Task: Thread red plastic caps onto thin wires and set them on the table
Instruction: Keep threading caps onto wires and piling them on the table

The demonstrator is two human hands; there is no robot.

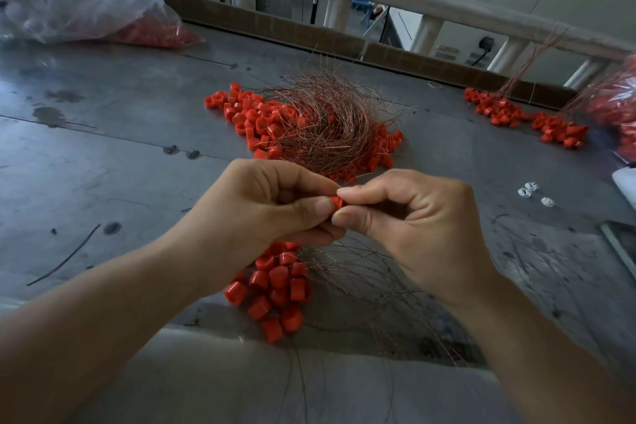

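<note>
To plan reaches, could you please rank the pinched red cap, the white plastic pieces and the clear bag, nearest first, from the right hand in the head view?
1. Red cap: pinched by the right hand.
2. White plastic pieces: on the table, right side.
3. Clear bag: far left corner.

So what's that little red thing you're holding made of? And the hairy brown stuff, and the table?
The red cap pinched between the left hand and right hand looks like plastic: even colour, matte, moulded shape. The wire tangle seems thin coppery metal: reddish-brown, glinting, springy strands. The table looks like sheet metal: dull grey, scuffed, with seams.
</note>
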